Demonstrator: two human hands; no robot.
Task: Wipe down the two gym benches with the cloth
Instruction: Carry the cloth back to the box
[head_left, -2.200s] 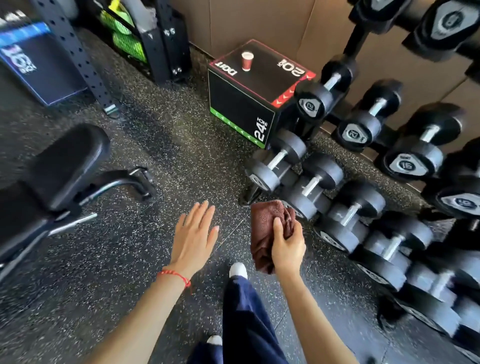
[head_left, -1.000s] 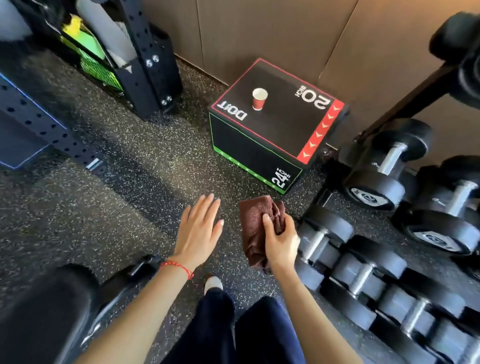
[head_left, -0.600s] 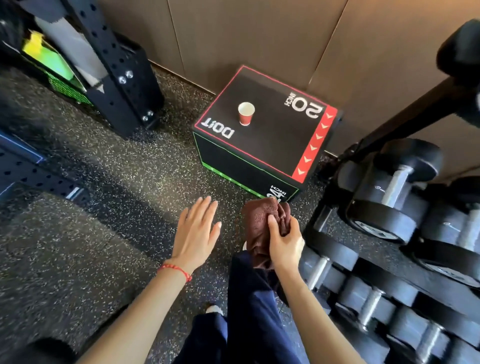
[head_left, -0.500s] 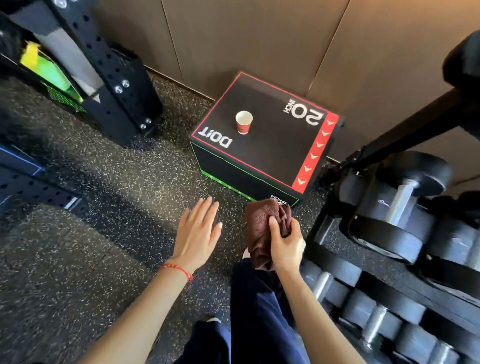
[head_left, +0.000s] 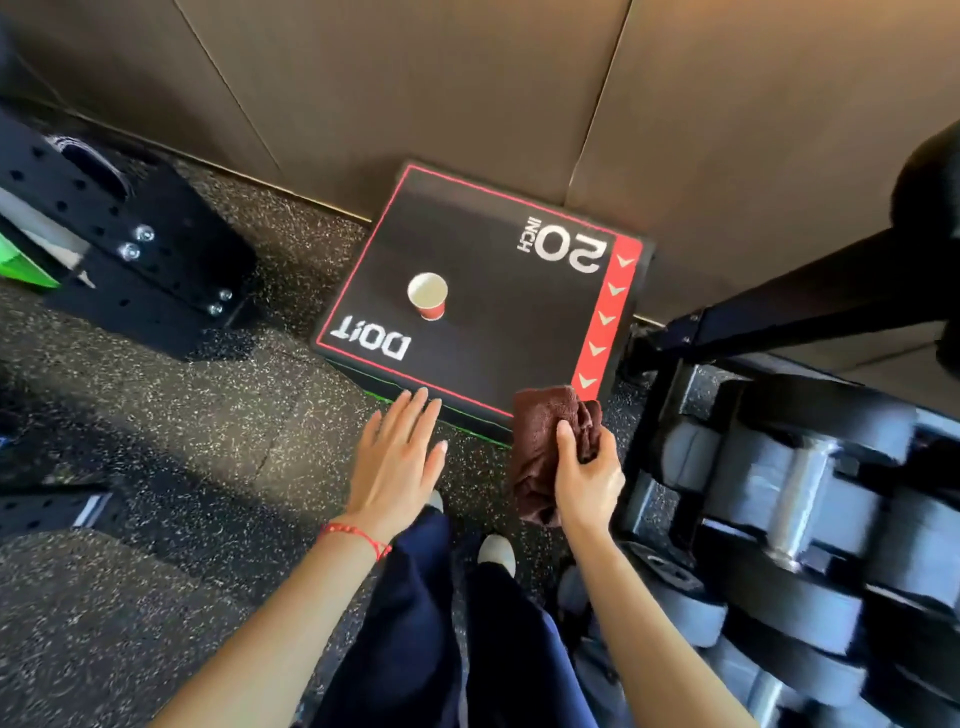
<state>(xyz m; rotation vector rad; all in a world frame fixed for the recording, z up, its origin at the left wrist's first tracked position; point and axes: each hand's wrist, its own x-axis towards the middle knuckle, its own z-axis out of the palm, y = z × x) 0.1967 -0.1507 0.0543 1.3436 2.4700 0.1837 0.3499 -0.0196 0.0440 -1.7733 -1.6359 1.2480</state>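
Head view: the right hand (head_left: 589, 480) has its grip curled round a bunched brown cloth (head_left: 545, 447), thumb pressed on top, held in the air just before the near corner of a black plyo box (head_left: 519, 322) marked 20 INCH. The left hand (head_left: 397, 460) hovers flat, fingers straight, gripping nothing. A red paper cup (head_left: 428, 296) stands upright on the box. Dumbbells (head_left: 795, 499) are racked at right.

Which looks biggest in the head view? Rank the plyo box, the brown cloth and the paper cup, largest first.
1. plyo box, by far the largest.
2. brown cloth, bunched in the right hand; it is nearer the camera, which flatters it.
3. paper cup, clearly the smallest.
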